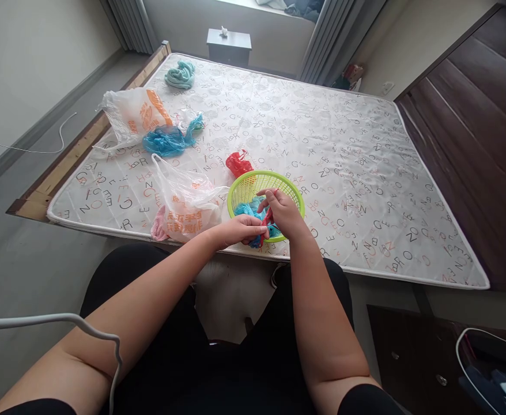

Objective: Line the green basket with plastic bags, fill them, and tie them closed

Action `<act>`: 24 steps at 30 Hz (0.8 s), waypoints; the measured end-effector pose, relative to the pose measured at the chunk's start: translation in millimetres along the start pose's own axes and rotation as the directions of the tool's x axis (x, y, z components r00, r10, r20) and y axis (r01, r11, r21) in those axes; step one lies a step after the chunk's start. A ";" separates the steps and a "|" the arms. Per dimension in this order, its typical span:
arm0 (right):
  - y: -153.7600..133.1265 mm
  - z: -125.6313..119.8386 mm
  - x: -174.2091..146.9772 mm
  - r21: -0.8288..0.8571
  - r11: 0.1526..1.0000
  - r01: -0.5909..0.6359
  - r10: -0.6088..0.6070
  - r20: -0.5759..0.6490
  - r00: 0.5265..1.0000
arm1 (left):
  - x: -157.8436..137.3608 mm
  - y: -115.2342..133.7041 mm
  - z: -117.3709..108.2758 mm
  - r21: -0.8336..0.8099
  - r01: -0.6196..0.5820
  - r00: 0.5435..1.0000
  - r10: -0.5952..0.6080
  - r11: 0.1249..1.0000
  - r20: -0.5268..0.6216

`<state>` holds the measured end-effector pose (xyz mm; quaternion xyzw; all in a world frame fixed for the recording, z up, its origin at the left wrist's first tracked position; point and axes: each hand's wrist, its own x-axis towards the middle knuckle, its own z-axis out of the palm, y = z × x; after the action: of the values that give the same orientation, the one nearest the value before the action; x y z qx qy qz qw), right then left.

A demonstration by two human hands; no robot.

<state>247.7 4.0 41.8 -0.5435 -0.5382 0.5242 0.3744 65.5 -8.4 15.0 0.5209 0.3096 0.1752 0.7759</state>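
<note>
A lime-green plastic basket (301,199) stands at the near edge of the mattress, with crumpled blue plastic bags (245,210) inside. Over its front rim, my left hand (242,229) is closed on a narrow strip of twisted red plastic bag (267,217). My right hand (281,208) pinches the same red strip from above, its fingers bent over the basket. Some blue plastic hangs below my left fingers. Another crumpled red plastic bag (238,164) lies just behind the basket.
On the mattress (357,173), a white bag (188,202) with pink cloth beside it lies left of the basket. Farther back are a blue bag (164,141), another white bag (134,112) and a teal cloth (180,75). A white cable (63,319) crosses my left arm.
</note>
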 end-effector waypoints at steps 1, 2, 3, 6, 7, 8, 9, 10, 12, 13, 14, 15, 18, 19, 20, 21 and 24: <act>0.3 -0.7 0.2 -0.003 1.000 -0.008 0.008 -0.002 1.000 | -0.1 -0.4 -0.5 -0.003 -0.002 1.000 0.002 1.000 0.005; 0.8 -1.5 0.4 -0.003 1.000 -0.014 0.014 -0.011 1.000 | -0.2 -0.4 -0.9 -0.007 -0.001 1.000 0.001 1.000 0.005; 1.3 -2.5 0.6 -0.002 1.000 -0.014 0.014 -0.027 1.000 | -0.3 0.0 -1.2 -0.011 0.001 1.000 -0.001 1.000 0.001; 3.2 -6.0 1.7 0.033 0.999 -0.008 0.010 -0.072 0.997 | -1.5 3.0 -1.2 -0.034 0.011 1.000 -0.011 0.999 0.002; 3.9 -7.2 2.2 0.059 0.998 -0.019 0.023 -0.074 0.997 | -2.3 4.2 -1.0 -0.052 0.015 1.000 -0.014 0.999 0.008; 4.5 -8.4 2.7 0.088 0.995 -0.042 0.048 -0.067 0.997 | -3.1 5.4 -0.7 -0.074 0.018 1.000 -0.017 0.997 0.016; 4.9 -9.7 3.0 0.113 0.991 -0.073 0.080 -0.054 0.995 | -4.1 6.5 -0.5 -0.098 0.020 1.000 -0.018 0.995 0.024; 5.2 -11.2 3.1 0.129 0.985 -0.110 0.116 -0.036 0.993 | -5.0 7.3 -0.5 -0.122 0.020 0.999 -0.016 0.992 0.030; 4.9 -15.5 2.1 0.138 0.973 -0.183 0.182 0.016 0.983 | -6.5 8.2 -0.9 -0.172 0.000 1.000 0.005 0.985 0.027; 4.3 -18.5 1.0 0.142 0.968 -0.207 0.202 0.051 0.978 | -6.9 8.3 -1.6 -0.201 -0.018 1.000 0.022 0.979 0.015; 3.6 -22.1 -0.6 0.151 0.965 -0.215 0.203 0.091 0.975 | -7.0 8.2 -2.6 -0.235 -0.038 0.999 0.039 0.971 -0.002; 2.8 -26.4 -2.4 0.162 0.965 -0.207 0.187 0.130 0.974 | -6.8 8.2 -3.9 -0.271 -0.058 0.998 0.054 0.961 -0.022; 0.2 -40.5 -8.4 0.160 0.978 -0.137 0.102 0.207 0.973 | -5.2 8.8 -8.3 -0.367 -0.127 0.990 0.095 0.921 -0.103; -0.4 -44.7 -10.0 0.143 0.982 -0.125 0.092 0.219 0.971 | -4.5 9.3 -9.4 -0.385 -0.156 0.984 0.110 0.909 -0.139; -1.0 -48.0 -11.3 0.125 0.984 -0.128 0.097 0.231 0.968 | -3.8 9.7 -10.0 -0.393 -0.183 0.977 0.122 0.901 -0.176; -1.4 -50.5 -12.1 0.105 0.985 -0.140 0.111 0.249 0.962 | -3.1 10.0 -10.2 -0.393 -0.203 0.969 0.128 0.897 -0.209; -2.0 -51.5 -11.9 0.005 0.990 -0.138 0.130 0.288 0.949 | -0.5 9.2 -8.2 -0.346 -0.197 0.960 0.108 0.917 -0.258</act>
<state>298.9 0.8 54.4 -0.4924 -0.5421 0.6282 0.2627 60.2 0.8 21.4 0.3645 0.3186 0.3506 0.8017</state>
